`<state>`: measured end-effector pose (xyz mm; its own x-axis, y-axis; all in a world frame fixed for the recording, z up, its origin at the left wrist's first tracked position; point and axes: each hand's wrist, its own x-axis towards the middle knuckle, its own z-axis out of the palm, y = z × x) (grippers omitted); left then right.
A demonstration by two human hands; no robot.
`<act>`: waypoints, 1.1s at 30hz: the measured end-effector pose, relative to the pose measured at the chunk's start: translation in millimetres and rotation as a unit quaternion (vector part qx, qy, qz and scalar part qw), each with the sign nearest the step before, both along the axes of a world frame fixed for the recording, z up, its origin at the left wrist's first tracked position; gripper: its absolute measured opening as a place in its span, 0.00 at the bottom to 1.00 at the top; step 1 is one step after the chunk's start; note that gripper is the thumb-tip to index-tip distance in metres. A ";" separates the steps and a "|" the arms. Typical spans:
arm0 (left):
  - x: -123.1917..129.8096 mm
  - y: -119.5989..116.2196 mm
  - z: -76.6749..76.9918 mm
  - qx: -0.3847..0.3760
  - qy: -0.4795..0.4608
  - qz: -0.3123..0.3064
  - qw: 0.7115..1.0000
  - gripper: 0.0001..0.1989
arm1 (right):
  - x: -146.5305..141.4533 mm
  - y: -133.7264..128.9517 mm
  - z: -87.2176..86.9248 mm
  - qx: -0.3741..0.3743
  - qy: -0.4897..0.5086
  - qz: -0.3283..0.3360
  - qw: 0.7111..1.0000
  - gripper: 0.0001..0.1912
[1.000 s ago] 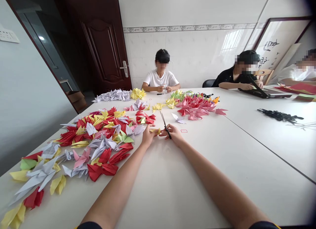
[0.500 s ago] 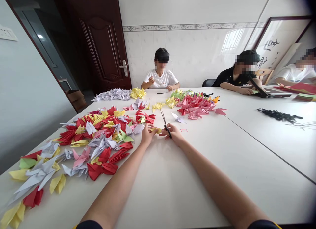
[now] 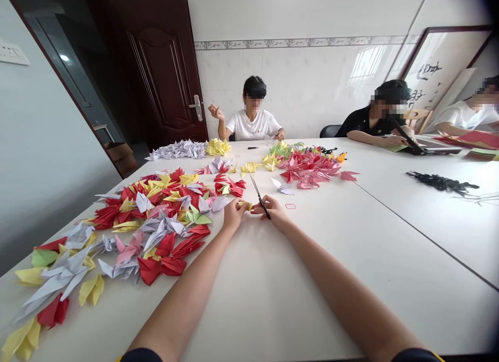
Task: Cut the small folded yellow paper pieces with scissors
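The small folded piece of yellow paper is located between the two hands, over the white table and in front of the wearer. The fingers of the left hand pinch it and cover part of it. The left hand is the nearer of the two. The fingers of the right hand are curled around slim scissors with black handles and thin metal blades. The right fingertips reach to the right end of the yellow piece; whether they touch it cannot be determined.

Governing relation: the yellow piece lies to the left of the scissors, level with their handles and nearer the wearer than the blade tips. The blades point away from the wearer and lean slightly left, past the piece rather than at it. The scissors' long axis therefore runs front to back, across that of the paper.

The visible part of the yellow piece has its long axis roughly left to right, from the left fingers toward the right hand. Which end is its front is hidden by the grip.

Adjacent items: a large heap of multicoloured folded paper pieces beside the left hand; a single white folded paper piece beyond the right hand.
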<state>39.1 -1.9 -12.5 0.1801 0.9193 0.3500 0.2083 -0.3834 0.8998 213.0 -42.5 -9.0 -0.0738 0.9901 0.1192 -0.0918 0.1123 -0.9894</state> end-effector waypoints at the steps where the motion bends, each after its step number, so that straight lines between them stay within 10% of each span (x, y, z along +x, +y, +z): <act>1: 0.2 0.5 -0.7 0.000 0.002 -0.001 1.000 0.13 | -0.2 0.2 -0.1 0.000 0.000 -0.001 1.000 0.22; 33: 1.6 -7.5 3.8 0.128 0.108 0.023 0.986 0.08 | -1.2 2.8 -3.2 -0.015 0.007 -0.002 1.000 0.23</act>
